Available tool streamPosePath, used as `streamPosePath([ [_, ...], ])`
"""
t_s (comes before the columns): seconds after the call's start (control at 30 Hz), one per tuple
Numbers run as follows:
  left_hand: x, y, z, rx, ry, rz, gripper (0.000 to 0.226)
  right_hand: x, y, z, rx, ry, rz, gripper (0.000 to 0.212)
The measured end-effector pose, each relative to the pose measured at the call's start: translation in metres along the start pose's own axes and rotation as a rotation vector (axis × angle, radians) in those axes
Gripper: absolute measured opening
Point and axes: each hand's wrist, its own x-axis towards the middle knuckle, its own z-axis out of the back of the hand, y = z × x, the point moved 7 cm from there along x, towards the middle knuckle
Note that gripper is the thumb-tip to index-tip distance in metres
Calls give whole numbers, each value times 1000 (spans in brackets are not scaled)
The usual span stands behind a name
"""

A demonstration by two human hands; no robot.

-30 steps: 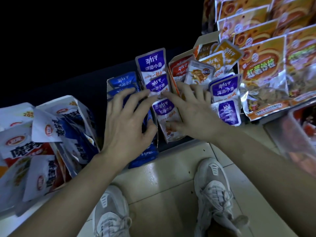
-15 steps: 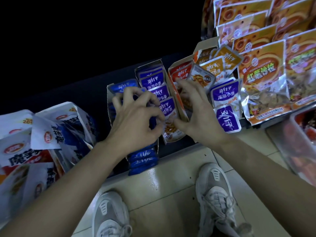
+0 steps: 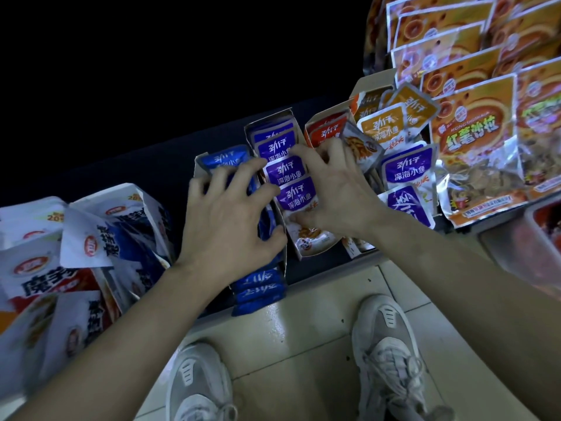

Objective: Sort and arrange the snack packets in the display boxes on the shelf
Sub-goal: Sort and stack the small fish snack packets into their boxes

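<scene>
A narrow display box [image 3: 274,121] in the middle holds a row of purple snack packets [image 3: 285,174]. My right hand [image 3: 337,196] grips this row from the right, with curled fingers at its top and the thumb at its lower end. My left hand [image 3: 230,217] lies spread over the blue packets [image 3: 223,159] in the box to the left, its bent fingertips touching the wall of the purple box. Red packets [image 3: 328,129] and orange packets [image 3: 385,123] stand in boxes to the right. Two loose purple packets [image 3: 408,173] lie beside them.
Large white and blue snack bags [image 3: 100,238] are piled at the left. Big orange bags [image 3: 473,138] hang at the right. More blue packets [image 3: 261,290] stick out over the shelf's front edge. My two shoes [image 3: 391,344] stand on the tiled floor below.
My left hand has uncurled and spread across the blue packets. My right hand slid left from the red box onto the purple row, which now stands straighter in its box.
</scene>
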Motion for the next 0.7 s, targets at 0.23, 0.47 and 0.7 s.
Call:
streamPosePath([
  [0.23, -6, 4, -4, -71, -56, -6, 57, 2, -4, -2, 37, 24, -4, 76],
  [0.47, -7, 7, -5, -76, -65, 9, 60, -16, -11, 5, 143, 40, 13, 59],
  [0.7, -12, 5, -10, -135, -9, -67, 47, -49, -8, 20, 174, -29, 96, 28],
])
